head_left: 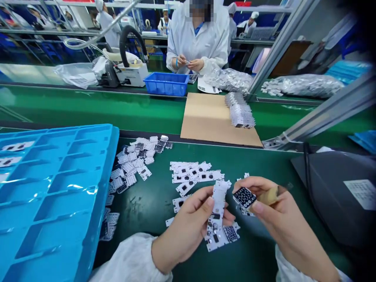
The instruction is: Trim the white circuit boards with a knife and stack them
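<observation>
My left hand (194, 219) grips a long white circuit board (219, 197) with notched edges, thumb on its face. Below that board lies another white board (232, 234) with a dark square module on it. Between thumb and fingers of my right hand (272, 199) is a small black keypad-like board (244, 197) with rows of pale marks. A tan piece (268, 196), its kind unclear, sits against the right fingers. White boards (188, 172) with black chips lie in a loose stack beyond my hands. More boards (246, 211) are partly hidden behind my right hand.
A blue compartment tray (113, 156) fills the left, beside a heap of small square boards (132, 160). Ahead, cardboard (205, 117) carries a row of stacked boards (239, 109). A blue bin (167, 84) stands before a co-worker (196, 39). A dark grey object (329, 188) lies right.
</observation>
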### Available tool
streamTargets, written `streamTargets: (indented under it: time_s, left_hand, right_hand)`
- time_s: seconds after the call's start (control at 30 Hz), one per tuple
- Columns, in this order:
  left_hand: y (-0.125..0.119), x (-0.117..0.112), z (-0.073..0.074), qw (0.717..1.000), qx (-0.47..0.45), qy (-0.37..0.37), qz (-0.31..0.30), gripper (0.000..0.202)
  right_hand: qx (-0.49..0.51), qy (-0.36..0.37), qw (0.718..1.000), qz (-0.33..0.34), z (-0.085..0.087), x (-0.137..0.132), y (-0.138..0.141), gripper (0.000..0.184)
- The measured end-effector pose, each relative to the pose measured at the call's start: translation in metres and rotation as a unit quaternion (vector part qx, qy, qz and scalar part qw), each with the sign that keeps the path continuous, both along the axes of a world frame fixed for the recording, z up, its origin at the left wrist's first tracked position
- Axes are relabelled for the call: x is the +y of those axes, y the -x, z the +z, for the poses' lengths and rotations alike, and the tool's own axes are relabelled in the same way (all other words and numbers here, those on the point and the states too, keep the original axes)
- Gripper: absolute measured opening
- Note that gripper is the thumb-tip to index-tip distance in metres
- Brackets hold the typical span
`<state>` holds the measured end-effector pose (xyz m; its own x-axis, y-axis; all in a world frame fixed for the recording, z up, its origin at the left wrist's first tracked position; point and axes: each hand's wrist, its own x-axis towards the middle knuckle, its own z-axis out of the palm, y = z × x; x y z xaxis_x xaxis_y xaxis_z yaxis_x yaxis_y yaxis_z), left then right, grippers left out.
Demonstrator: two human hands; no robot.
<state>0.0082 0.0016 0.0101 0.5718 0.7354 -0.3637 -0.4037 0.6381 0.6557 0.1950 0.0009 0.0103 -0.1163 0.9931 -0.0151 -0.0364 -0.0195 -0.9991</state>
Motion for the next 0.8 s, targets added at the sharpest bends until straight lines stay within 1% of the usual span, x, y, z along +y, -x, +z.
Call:
streamTargets:
  time_s: [0.07,0.17,0.23,0.37,0.43,0.57,0.67,0.73,0.8]
  left_hand:
    - [-0.001,0.000,0.002,0.998,-0.044,0.038,-0.003,0.029]
    - [-0.003,-0.001,0.002,0.996,-0.082,0.041,0.001,0.025]
    - [-0.004,-0.001,0.000,0.995,-0.090,0.035,0.009,0.023]
    - [-0.004,-0.001,-0.003,0.997,-0.072,0.028,0.027,0.022]
    - [-0.004,-0.001,-0.003,0.998,-0.044,0.026,0.041,0.023]
    - [-0.004,0.000,-0.004,0.998,-0.008,0.016,0.053,0.026]
    - [-0.004,0.001,-0.003,0.998,-0.002,0.007,0.058,0.028]
    - [-0.004,0.002,-0.003,0.998,0.002,0.002,0.057,0.027]
    - [-0.005,0.002,-0.004,0.998,0.011,-0.003,0.055,0.025]
  right_hand:
    - [-0.037,-0.033,0.999,0.000,-0.003,-0.001,0.002,0.021]
    - [-0.107,-0.069,0.992,-0.001,-0.003,-0.003,0.009,0.020]
    - [-0.160,-0.107,0.981,-0.010,-0.001,-0.004,0.014,0.020]
    - [-0.276,-0.212,0.936,-0.046,0.003,-0.004,0.021,0.025]
    - [-0.317,-0.249,0.914,-0.050,0.003,-0.003,0.021,0.027]
    - [-0.385,-0.292,0.875,-0.034,0.004,-0.002,0.022,0.026]
    - [-0.425,-0.328,0.842,-0.046,0.003,-0.002,0.023,0.024]
    - [-0.437,-0.343,0.830,-0.049,0.003,-0.002,0.023,0.025]
    - [-0.441,-0.346,0.827,-0.041,0.003,-0.002,0.023,0.028]
